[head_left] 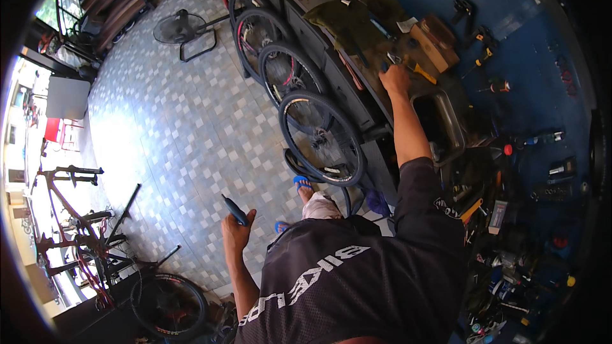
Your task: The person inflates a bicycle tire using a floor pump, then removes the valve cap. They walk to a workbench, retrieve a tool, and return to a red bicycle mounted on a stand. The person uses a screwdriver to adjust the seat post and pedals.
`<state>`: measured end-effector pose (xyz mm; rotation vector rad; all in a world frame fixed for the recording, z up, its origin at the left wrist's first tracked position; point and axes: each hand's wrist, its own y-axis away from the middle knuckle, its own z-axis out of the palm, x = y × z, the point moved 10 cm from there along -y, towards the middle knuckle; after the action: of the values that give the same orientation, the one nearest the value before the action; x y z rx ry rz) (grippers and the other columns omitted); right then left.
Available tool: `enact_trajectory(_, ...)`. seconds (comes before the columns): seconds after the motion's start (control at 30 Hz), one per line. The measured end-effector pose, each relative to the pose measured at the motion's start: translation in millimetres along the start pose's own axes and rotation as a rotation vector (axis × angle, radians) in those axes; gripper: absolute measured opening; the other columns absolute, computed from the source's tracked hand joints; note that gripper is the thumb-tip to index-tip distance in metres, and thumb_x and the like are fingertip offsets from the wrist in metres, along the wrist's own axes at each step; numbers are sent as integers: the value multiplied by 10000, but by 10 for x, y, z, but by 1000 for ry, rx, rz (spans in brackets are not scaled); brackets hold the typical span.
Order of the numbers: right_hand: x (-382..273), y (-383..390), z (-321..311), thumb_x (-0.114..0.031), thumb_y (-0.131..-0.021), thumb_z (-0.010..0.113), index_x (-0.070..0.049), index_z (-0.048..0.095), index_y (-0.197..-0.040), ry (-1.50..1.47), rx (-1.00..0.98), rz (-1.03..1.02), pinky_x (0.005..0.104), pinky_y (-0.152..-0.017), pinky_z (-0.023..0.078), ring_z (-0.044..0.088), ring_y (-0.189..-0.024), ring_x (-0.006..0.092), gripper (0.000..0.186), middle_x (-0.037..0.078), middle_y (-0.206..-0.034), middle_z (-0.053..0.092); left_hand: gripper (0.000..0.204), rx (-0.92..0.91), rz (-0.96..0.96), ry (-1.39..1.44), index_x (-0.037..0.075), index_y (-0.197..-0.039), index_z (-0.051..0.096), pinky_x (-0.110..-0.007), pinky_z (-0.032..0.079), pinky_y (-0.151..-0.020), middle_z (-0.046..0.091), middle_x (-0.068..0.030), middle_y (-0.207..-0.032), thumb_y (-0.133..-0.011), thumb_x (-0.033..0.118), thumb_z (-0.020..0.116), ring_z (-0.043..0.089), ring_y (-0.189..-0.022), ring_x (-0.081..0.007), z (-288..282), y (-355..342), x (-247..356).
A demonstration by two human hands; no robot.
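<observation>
Seeing left grip clamped on slim dark-blue tool, out above tiled floor, well left of surface. Sticking out past the fingers at the far-left end, lying against the thumb at the near-right side. Seeing right grip over left edge of surface, just beside small dark-blue piece at the fingertips; can't tell whether clamped on it. Noting yellow-handled tool just right, cardboard box farther right, metal tray nearer, bicycle wheels left of surface
</observation>
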<state>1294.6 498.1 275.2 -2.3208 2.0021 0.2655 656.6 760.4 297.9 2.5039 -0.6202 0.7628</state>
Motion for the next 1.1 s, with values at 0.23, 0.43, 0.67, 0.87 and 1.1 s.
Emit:
enact_trajectory(0.23, -326, -393, -335, -528, -822, 724, 16, 774, -1030, -257, 18, -29, 514, -929, 552, 700, -1087, 443, 584, 273, -1098, 742, 537, -75, 72, 23, -11, -675, 568, -459, 456, -574, 577, -174, -580, -846, 405, 862, 581, -538, -326, 227, -449, 276)
enact_trajectory(0.43, -815, -409, -791, -397, -903, 707, 5, 732, -1071, -929, -17, -165, 420, -761, 582, 740, -955, 357, 437, 199, -1029, 751, 571, -66, 99, 66, -8, -663, 559, -476, 457, -597, 594, -198, -622, -834, 441, 867, 593, -588, -372, 157, -723, 623)
enact_trajectory(0.67, -2438, 658, -999, -120, -1018, 577, -20, 530, -1427, -1821, -708, -638, 337, -748, 608, 729, -986, 223, 423, 103, -1178, 688, 528, 14, 145, 175, -11, -669, 568, -463, 448, -585, 594, -193, -638, -843, 381, 874, 572, -579, -354, -128, -804, 683)
enact_trajectory(0.87, -3876, 1765, -676, -146, -997, 631, -5, 512, -1464, -1786, -1106, -852, 335, -798, 579, 679, -995, 183, 501, 87, -1239, 652, 480, 134, 35, 279, -5, -685, 581, -413, 430, -552, 570, -119, -586, -853, 338, 873, 513, -543, -214, -626, -627, 224)
enact_trajectory(1.1, -5317, 3715, -112, -140, -982, 618, -3, 488, -1491, -1512, -1517, -894, 351, -834, 602, 688, -996, 182, 543, 85, -1240, 643, 474, 554, -190, 721, 53, -686, 510, -299, 333, -507, 452, 46, -579, -893, 304, 854, 398, -570, -64, -1576, -356, -942)
